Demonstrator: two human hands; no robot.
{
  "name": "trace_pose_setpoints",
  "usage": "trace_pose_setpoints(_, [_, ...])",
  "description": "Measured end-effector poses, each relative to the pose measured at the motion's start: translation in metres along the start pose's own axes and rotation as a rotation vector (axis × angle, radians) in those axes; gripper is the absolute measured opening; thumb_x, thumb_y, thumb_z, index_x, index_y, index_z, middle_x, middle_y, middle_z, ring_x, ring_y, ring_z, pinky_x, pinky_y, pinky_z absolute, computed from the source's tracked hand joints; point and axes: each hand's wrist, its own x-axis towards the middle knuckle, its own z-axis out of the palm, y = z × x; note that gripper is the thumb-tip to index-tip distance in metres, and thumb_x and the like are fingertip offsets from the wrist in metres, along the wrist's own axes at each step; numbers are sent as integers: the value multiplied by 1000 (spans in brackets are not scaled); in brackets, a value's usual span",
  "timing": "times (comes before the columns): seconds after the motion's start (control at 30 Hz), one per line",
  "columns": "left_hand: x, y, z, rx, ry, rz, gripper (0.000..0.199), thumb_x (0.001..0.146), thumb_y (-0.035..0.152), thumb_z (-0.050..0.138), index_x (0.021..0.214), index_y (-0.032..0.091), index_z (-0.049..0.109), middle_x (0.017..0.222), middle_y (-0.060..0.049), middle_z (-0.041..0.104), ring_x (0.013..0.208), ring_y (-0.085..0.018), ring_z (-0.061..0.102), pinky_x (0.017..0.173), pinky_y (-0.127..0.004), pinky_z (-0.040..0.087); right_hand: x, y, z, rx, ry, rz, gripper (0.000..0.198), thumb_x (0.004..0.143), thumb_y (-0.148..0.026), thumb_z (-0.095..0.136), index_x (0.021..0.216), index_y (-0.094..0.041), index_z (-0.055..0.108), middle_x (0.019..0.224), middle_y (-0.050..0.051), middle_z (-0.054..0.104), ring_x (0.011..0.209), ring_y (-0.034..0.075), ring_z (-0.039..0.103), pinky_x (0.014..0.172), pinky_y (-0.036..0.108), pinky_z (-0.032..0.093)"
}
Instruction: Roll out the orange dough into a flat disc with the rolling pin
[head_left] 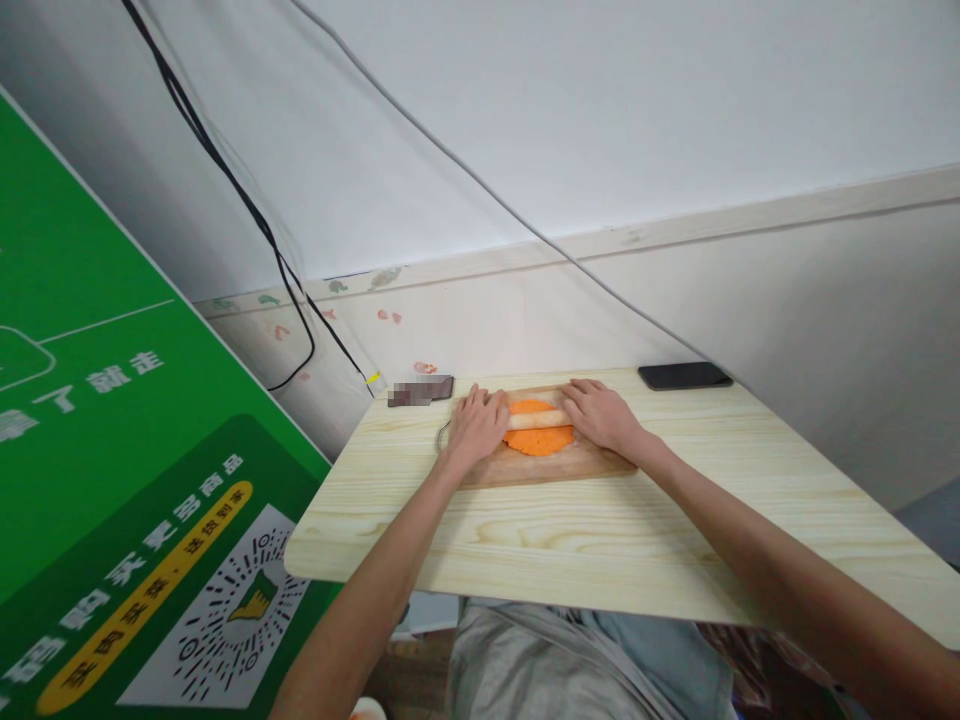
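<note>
A light wooden rolling pin (pixel 535 420) lies across a flat, rounded sheet of orange dough (pixel 538 441). Under the dough is a wooden cutting board (pixel 592 463) with a metal ring at its left end. My left hand (pixel 478 425) rests on the pin's left end, fingers curled over it. At the other end, my right hand (pixel 600 412) presses on the pin in the same way. Both pin ends are hidden beneath the hands. Dough shows in front of the pin and behind it.
A black phone (pixel 684 376) lies at the table's back right, a dark, partly blurred flat object (pixel 420 390) at the back left. The pale wooden table (pixel 525 545) meets a white wall. Cables (pixel 255 210) hang down the wall. A green printed panel (pixel 97 400) stands left.
</note>
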Motion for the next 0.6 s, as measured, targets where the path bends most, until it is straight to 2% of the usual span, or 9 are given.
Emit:
trace_pose_setpoints(0.1, [2,-1,1,4,-7,-2,49,111,31,32,150,22,59,150,-15,63,156,-32,41,127,-48,35,0,0,2,-36,38,-15,57,109,-27,25,144,-10,67,148,20,67,139,31,57,122,43,36])
trace_pose_setpoints(0.2, [13,-2,1,7,-61,-13,49,110,30,32,148,22,61,144,-14,68,143,-30,54,124,-45,39,9,3,3,-53,3,-6,57,109,-27,27,148,-10,64,149,20,67,139,31,57,122,44,36])
trace_pose_setpoints(0.3, [25,-2,-1,15,-92,-61,48,109,31,33,147,23,62,140,-15,69,134,-31,60,118,-47,44,18,4,1,-45,-59,62,57,110,-33,29,154,-13,60,148,19,66,135,32,57,115,46,43])
trace_pose_setpoints(0.43, [32,0,-3,27,-62,-123,45,108,31,36,143,22,63,142,-16,67,136,-33,59,115,-49,46,25,2,-6,-29,-111,171,57,111,-40,30,151,-18,64,146,21,63,134,37,54,104,50,50])
trace_pose_setpoints(0.6, [39,1,-7,15,-56,-146,41,106,30,36,136,22,65,142,-16,68,136,-32,59,113,-49,47,34,1,-12,2,-146,208,57,111,-42,28,142,-22,71,145,23,61,135,40,52,104,57,49])
